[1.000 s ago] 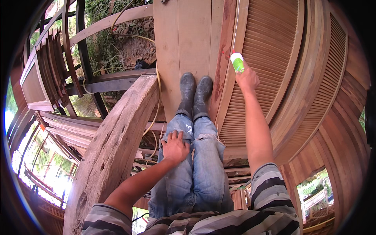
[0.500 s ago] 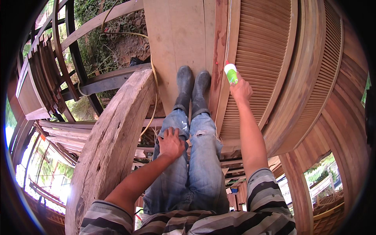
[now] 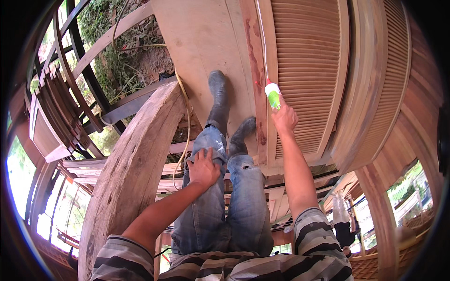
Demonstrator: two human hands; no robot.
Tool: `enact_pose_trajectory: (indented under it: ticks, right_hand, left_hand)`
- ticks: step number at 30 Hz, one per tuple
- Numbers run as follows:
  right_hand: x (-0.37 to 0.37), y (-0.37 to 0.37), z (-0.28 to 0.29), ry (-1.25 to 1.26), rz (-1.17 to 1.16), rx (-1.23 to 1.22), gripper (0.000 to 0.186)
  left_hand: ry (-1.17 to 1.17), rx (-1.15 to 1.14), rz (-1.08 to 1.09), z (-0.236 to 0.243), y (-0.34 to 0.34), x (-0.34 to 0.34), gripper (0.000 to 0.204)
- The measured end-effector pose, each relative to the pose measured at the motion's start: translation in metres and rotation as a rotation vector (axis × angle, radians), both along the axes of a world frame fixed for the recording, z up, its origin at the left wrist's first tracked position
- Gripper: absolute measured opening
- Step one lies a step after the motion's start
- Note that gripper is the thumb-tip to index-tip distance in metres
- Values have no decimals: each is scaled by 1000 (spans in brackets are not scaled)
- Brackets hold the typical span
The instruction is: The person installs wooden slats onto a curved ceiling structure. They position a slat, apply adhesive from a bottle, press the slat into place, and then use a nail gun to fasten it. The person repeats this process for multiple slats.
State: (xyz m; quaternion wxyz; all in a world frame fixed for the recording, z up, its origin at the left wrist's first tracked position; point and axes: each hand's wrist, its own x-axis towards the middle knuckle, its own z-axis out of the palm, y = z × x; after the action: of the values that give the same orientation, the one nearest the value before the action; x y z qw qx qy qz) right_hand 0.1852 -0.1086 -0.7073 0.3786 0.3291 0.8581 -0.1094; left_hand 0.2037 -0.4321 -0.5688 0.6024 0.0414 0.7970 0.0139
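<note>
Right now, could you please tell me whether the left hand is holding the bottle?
No, the left hand rests on the jeans, while the right hand holds the white-and-green bottle.

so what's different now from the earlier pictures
The right hand has drawn the bottle toward the body along the louvred panel; the white line beyond its tip is longer. The right boot has moved back. The left hand stays on the left leg; the bottle stays gripped.
</note>
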Motion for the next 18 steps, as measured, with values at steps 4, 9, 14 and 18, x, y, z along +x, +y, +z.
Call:
enact_pose_trajectory:
  ticks: [4, 9, 14, 18]
  right_hand:
    - [39, -2, -2, 5, -46, -23, 71]
    - [82, -4, 0, -15, -145, -28, 72]
    - [138, -6, -9, 21, -162, -42, 71]
    - [173, -9, -9, 48, -186, -65, 69]
  left_hand:
    - [38, -32, -8, -2, 0, 16, 73]
    - [67, -25, -75, -4, 3, 34, 75]
    - [110, -38, -128, -6, 7, 56, 75]
    - [131, -55, -179, -5, 12, 68, 75]
